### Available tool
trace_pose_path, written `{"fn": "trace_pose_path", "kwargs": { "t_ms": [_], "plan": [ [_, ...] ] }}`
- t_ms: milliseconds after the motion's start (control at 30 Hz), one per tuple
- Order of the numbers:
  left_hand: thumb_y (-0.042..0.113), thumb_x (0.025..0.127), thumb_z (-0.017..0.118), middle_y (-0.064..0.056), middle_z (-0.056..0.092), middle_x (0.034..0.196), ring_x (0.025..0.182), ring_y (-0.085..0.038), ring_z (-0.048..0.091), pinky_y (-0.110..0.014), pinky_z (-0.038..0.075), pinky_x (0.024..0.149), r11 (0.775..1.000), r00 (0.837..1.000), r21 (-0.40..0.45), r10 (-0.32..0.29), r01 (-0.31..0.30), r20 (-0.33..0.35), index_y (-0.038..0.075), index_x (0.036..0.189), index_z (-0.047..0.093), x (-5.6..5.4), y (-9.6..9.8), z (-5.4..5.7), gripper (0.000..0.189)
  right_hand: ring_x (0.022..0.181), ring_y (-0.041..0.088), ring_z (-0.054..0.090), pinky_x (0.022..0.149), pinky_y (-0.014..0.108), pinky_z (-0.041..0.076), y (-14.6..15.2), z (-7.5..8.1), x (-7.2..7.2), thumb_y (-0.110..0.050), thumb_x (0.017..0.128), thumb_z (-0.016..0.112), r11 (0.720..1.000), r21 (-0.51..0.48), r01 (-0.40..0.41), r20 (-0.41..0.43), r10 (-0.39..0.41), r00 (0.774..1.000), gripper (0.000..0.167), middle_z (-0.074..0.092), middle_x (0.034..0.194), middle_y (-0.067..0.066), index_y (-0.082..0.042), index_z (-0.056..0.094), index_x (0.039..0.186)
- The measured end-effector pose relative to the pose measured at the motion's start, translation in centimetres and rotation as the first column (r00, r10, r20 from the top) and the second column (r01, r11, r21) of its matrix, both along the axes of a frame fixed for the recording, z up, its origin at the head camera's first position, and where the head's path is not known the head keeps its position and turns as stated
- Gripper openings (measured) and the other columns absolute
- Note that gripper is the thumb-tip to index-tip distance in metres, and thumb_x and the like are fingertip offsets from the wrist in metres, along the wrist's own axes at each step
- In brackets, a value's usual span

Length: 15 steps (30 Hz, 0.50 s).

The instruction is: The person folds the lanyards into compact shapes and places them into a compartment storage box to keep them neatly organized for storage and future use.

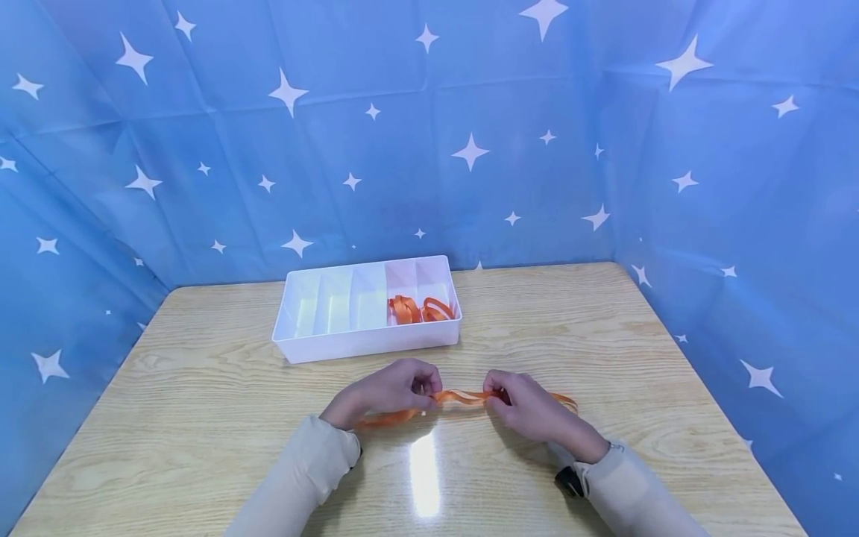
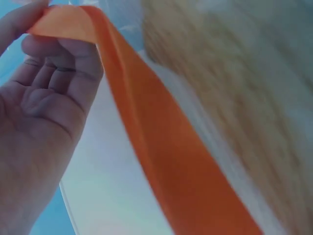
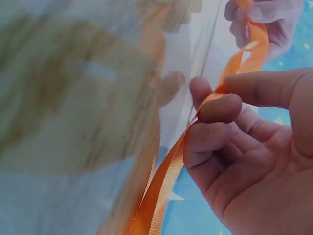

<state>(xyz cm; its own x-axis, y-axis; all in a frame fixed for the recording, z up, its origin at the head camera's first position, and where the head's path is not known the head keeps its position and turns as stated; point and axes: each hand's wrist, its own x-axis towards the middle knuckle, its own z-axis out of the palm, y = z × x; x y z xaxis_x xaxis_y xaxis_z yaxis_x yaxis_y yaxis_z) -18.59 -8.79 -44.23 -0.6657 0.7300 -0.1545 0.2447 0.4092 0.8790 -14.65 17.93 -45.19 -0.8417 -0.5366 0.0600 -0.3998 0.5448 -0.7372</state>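
An orange ribbon [image 1: 463, 397] runs between my two hands just above the table, in front of the box. My left hand [image 1: 403, 386] pinches it between thumb and fingertips, and one length trails back toward the left sleeve. In the left wrist view the ribbon [image 2: 161, 137] folds over at those fingers and hangs wide across the picture. My right hand [image 1: 526, 405] pinches the ribbon farther right; a loop sticks out behind that hand. The right wrist view shows the ribbon [image 3: 166, 181] passing between its thumb and fingers, with the left hand [image 3: 274, 22] beyond.
Behind the hands stands a white divided box [image 1: 365, 343]. Its two right compartments hold coiled orange ribbons [image 1: 405, 309]; no contents show in the other compartments. The wooden table [image 1: 201, 388] reaches a blue star-patterned curtain [image 1: 376, 149] at back and sides.
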Motion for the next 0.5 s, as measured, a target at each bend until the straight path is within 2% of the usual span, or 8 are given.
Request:
{"fn": "trace_pose_path", "kwargs": {
  "t_ms": [133, 267, 400, 500],
  "plan": [
    [0.003, 0.088, 0.072, 0.003, 0.053, 0.079, 0.071, -0.009, 0.048, -0.021, 0.041, 0.065, 0.999, 1.000, 0.036, 0.007, -0.007, 0.007, 0.006, 0.105, 0.066, -0.09, 0.02, 0.21, 0.018, 0.058, 0.005, 0.044, 0.052, 0.022, 0.038, -0.09, 0.29, 0.01, 0.000, 0.095, 0.061, 0.999, -0.036, 0.019, 0.026, -0.018, 0.999, 0.012, 0.047, 0.068, -0.007, -0.008, 0.057, 0.088],
    [0.019, 0.093, 0.070, 0.003, 0.054, 0.078, 0.070, -0.009, 0.049, -0.022, 0.041, 0.065, 0.999, 0.999, 0.042, 0.035, -0.035, 0.001, 0.007, 0.112, 0.069, -0.20, -0.03, 0.53, 0.023, 0.059, 0.006, 0.047, 0.052, 0.023, 0.041, -0.16, 0.46, -0.02, 0.000, 0.096, 0.060, 0.997, -0.070, 0.035, 0.035, -0.032, 0.999, 0.008, 0.050, 0.070, -0.005, -0.007, 0.059, 0.092],
    [0.030, 0.104, 0.053, 0.002, 0.049, 0.071, 0.065, -0.010, 0.045, -0.023, 0.039, 0.063, 0.996, 0.997, 0.060, 0.069, -0.070, 0.015, 0.005, 0.112, 0.071, -0.40, -0.18, 0.77, 0.031, 0.060, 0.008, 0.048, 0.052, 0.023, 0.043, -0.11, 0.60, -0.10, 0.000, 0.095, 0.060, 0.995, -0.094, 0.038, 0.028, -0.036, 0.999, 0.008, 0.053, 0.072, -0.004, -0.008, 0.061, 0.096],
    [0.025, 0.108, 0.045, 0.000, 0.045, 0.067, 0.060, -0.011, 0.041, -0.022, 0.036, 0.060, 0.992, 0.995, 0.085, 0.090, -0.093, 0.038, 0.006, 0.115, 0.071, -0.54, -0.28, 0.91, 0.033, 0.060, 0.008, 0.048, 0.052, 0.023, 0.043, -0.03, 0.73, -0.18, -0.001, 0.093, 0.064, 0.994, -0.096, 0.049, 0.008, -0.048, 0.999, 0.011, 0.054, 0.073, -0.004, -0.010, 0.063, 0.100]
  ]
}}
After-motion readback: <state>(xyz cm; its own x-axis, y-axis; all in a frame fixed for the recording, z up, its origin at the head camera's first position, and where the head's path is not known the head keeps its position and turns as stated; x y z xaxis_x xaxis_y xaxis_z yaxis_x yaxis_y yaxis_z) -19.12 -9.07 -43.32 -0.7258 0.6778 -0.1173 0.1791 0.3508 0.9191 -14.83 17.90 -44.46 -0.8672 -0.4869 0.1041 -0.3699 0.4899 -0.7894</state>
